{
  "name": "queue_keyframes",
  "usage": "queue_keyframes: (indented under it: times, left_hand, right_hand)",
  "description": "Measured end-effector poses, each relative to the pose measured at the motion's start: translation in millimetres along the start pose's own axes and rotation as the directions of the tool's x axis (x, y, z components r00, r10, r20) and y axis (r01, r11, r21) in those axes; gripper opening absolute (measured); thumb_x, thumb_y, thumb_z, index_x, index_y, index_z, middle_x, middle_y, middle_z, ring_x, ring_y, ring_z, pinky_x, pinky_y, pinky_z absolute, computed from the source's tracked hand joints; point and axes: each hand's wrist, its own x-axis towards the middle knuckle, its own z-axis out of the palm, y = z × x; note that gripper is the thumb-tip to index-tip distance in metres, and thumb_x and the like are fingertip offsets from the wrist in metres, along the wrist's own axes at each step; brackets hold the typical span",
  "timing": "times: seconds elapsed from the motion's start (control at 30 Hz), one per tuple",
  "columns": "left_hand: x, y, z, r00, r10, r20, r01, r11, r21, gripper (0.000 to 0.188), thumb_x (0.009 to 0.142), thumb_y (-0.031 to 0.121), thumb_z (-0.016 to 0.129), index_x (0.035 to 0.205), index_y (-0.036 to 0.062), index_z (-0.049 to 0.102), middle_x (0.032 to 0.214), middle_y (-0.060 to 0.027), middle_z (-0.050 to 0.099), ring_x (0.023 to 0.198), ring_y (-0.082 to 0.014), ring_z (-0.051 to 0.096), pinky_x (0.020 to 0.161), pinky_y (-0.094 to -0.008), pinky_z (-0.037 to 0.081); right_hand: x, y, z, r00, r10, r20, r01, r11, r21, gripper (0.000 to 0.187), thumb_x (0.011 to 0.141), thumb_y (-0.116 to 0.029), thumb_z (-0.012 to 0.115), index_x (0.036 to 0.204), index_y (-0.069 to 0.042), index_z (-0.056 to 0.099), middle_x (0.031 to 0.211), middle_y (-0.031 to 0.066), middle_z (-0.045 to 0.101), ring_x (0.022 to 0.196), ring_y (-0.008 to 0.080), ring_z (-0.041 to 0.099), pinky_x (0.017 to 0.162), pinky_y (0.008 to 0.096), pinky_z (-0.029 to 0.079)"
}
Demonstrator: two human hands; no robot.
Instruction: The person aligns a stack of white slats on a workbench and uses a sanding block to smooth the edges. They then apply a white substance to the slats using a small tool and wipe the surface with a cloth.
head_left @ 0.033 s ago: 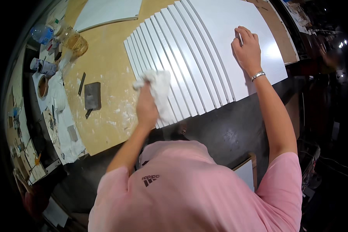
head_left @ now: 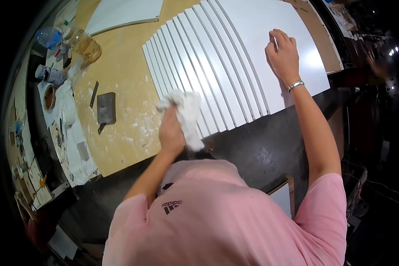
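Observation:
My left hand point(head_left: 171, 131) grips a crumpled white cloth point(head_left: 188, 113) at the near left part of a fanned stack of white panels point(head_left: 195, 57). Part of the cloth hangs past the stack's near edge. Each panel overlaps the one beside it, so the left ones show only as narrow strips. On the broad face of the rightmost panel point(head_left: 252, 26) rests my right hand point(head_left: 283, 57), its fingers loosely bent, a gap between thumb and forefinger, and nothing visible in it. A metal bracelet circles that wrist.
Beneath the stack lies a tan, paint-spotted board point(head_left: 128, 102). On it are a grey block point(head_left: 106, 108) and a dark flat strip point(head_left: 94, 94). A jar of amber liquid point(head_left: 88, 48), a clear bottle point(head_left: 48, 38) and a can point(head_left: 51, 74) stand at left. Another white panel point(head_left: 124, 13) lies at the far side.
My left hand and the cloth have moved slightly right and nearer to me, to the stack's near edge. My right hand stays in place.

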Motion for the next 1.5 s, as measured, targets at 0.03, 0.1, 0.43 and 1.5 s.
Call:
queue_keyframes:
  times: [0.03,0.1,0.43,1.5]
  left_hand:
    - [-19.4,13.2,-13.7,0.997,0.046,0.061,-0.042,0.997,-0.066,0.034,0.087,0.002,0.061,0.119,-0.0067,0.064,0.12,-0.0254,0.064,0.113,-0.0386,0.062,0.097,-0.0413,0.049]
    - [-34.3,36.1,-36.0,0.981,-0.059,0.187,0.097,0.975,-0.199,0.026,0.089,0.006,0.063,0.111,-0.0072,0.068,0.11,-0.0241,0.068,0.103,-0.0369,0.066,0.092,-0.04,0.052]
    - [62.6,47.3,9.8,1.0,-0.015,-0.021,0.017,0.992,0.124,0.037,0.085,0.016,0.069,0.119,0.0009,0.068,0.129,-0.0165,0.061,0.11,-0.0339,0.054,0.098,-0.0413,0.042]
    - [24.2,79.2,-48.6,0.966,0.193,0.171,-0.179,0.979,-0.093,0.046,0.072,-0.004,0.065,0.117,0.0059,0.071,0.124,-0.0117,0.065,0.101,-0.0339,0.055,0.087,-0.0403,0.046]
  right_hand:
    - [-1.2,2.8,1.6,1.0,0.001,-0.006,-0.001,1.0,0.0,0.035,0.085,-0.019,0.054,0.115,-0.007,0.067,0.126,0.0069,0.065,0.104,0.034,0.057,0.091,0.0422,0.051]
    - [-1.5,5.3,7.7,1.0,-0.012,-0.019,0.013,1.0,0.004,0.035,0.085,-0.019,0.054,0.114,-0.007,0.067,0.125,0.0065,0.065,0.104,0.034,0.057,0.091,0.0421,0.051]
    - [-1.1,4.4,10.6,0.996,-0.063,-0.061,0.063,0.998,0.006,0.033,0.085,-0.022,0.052,0.11,-0.006,0.068,0.117,0.0067,0.068,0.101,0.0336,0.058,0.089,0.0431,0.051]
    - [-1.9,-11.7,-15.0,0.998,0.005,-0.069,-0.001,0.998,0.058,0.02,0.081,-0.01,0.053,0.089,0.001,0.067,0.096,0.0194,0.068,0.092,0.0396,0.059,0.087,0.046,0.049]
